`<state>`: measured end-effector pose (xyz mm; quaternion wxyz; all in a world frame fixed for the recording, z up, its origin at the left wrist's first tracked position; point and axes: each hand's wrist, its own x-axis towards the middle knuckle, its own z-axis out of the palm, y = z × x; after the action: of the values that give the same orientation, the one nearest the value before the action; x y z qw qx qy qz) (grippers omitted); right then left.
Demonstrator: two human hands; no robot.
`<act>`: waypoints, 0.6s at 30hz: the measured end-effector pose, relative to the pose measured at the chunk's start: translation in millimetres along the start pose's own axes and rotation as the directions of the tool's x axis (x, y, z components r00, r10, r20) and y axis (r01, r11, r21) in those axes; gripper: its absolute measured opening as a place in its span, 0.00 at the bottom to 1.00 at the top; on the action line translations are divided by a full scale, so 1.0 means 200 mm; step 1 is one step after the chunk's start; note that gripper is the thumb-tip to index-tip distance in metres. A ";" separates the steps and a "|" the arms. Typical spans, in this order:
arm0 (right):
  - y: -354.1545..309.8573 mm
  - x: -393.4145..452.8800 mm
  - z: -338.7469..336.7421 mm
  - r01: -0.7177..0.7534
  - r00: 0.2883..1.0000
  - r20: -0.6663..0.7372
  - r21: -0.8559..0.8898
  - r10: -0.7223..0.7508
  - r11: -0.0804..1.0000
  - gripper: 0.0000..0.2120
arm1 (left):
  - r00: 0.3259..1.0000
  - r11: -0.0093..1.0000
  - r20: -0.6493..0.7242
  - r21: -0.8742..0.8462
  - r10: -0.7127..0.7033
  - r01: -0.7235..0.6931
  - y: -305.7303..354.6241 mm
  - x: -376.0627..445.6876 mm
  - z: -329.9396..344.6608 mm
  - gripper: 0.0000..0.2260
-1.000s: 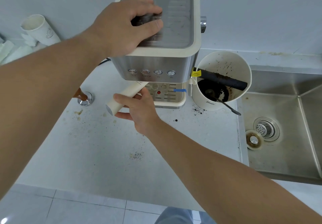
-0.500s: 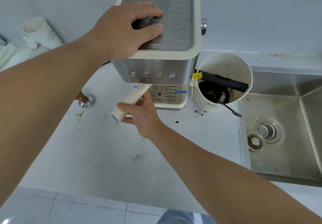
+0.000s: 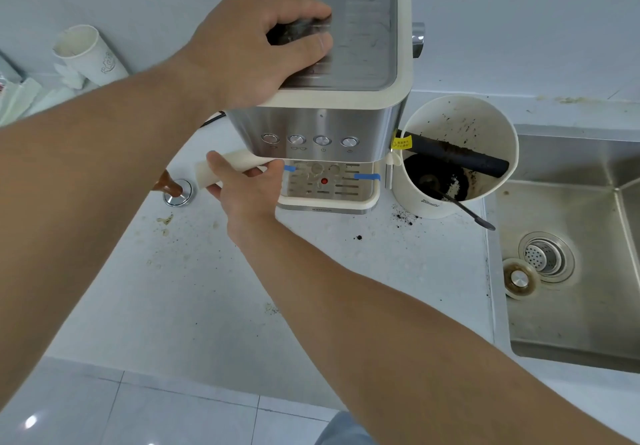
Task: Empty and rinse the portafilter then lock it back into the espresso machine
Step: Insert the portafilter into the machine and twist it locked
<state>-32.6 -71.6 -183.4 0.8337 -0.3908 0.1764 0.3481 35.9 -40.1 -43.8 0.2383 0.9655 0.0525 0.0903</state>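
Portafilter handle sits in my right hand, fingers curled around it, its head hidden under the espresso machine at the group head. My left hand presses flat on the machine's top, fingers bent, gripping nothing. Whether I'm unlocking or locking I can't tell — the knock box holds grounds, and the sink looks dry, so rinsing likely remains.

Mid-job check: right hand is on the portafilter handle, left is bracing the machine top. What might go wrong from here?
1. The right hand holds the portafilter handle mostly with its fingertips; it might slip while twisting.
2. The left hand only presses on the machine; a hard twist could shift it toward the knock box close beside it.
3. Once free, wet grounds may spill on the counter.
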 end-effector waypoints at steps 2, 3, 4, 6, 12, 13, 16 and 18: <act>0.01 0.01 0.01 0.014 1.000 -0.015 0.002 -0.014 1.000 0.23 | 1.000 1.000 0.000 0.000 -0.002 0.002 0.00 0.00 0.00 0.20; 0.01 0.02 0.00 0.023 1.000 -0.019 0.004 -0.023 1.000 0.23 | 1.000 1.000 -0.002 -0.001 -0.002 0.002 0.00 0.00 0.00 0.20; 0.02 0.02 0.00 0.032 0.999 -0.021 0.005 -0.031 0.999 0.23 | 1.000 1.000 -0.004 0.000 -0.001 0.001 0.00 0.00 0.00 0.20; 0.02 0.02 -0.01 0.037 0.999 -0.027 -0.003 -0.037 0.999 0.23 | 1.000 1.000 -0.005 0.003 0.001 -0.001 0.00 0.00 0.00 0.20; 0.00 0.02 -0.02 0.030 0.999 -0.012 -0.015 -0.030 0.999 0.23 | 1.000 1.000 -0.011 -0.005 0.002 -0.002 0.00 0.00 0.01 0.20; 0.00 0.01 -0.02 0.020 1.000 -0.003 -0.014 -0.020 1.000 0.24 | 1.000 1.000 -0.012 -0.003 0.003 -0.004 0.00 0.00 0.01 0.20; 0.00 -0.01 -0.03 0.002 1.000 0.027 -0.001 -0.002 1.000 0.24 | 1.000 1.000 -0.013 -0.004 0.006 -0.006 0.00 0.00 0.01 0.20; -0.01 -0.02 -0.04 -0.004 0.999 0.054 0.001 0.004 1.000 0.23 | 1.000 1.000 -0.017 -0.002 0.006 -0.006 0.00 0.00 0.00 0.19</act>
<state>-33.9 -80.0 -186.1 0.8375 -0.3805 0.1547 0.3604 36.1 -40.8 -44.4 0.2388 0.9646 0.0514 0.0991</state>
